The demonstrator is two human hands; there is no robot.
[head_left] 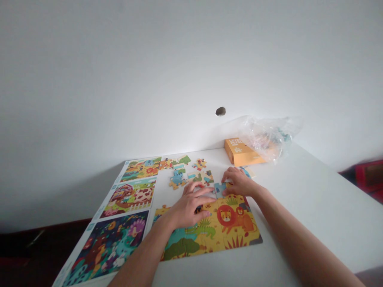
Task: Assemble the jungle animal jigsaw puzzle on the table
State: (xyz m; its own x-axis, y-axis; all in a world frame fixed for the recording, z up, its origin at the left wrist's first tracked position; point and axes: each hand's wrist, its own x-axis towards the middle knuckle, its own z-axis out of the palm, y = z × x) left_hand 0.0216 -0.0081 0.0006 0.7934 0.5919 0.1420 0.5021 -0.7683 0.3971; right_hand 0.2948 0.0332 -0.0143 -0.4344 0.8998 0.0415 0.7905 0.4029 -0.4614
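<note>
A partly built jigsaw [227,229] with a lion and a crocodile lies on the white table [314,207]. My left hand [188,205] lies flat on its upper left part, fingers stretched out toward a blue puzzle piece [220,189]. My right hand [239,182] sits at the jigsaw's top edge, fingers curled and pinching that blue piece. Several loose pieces [187,173] lie just beyond the hands.
A long picture sheet [125,211] with three puzzle images lies along the table's left edge. An orange box [242,153] and a crumpled clear plastic bag [269,137] stand at the back by the white wall. A red object [369,177] is off the table at right.
</note>
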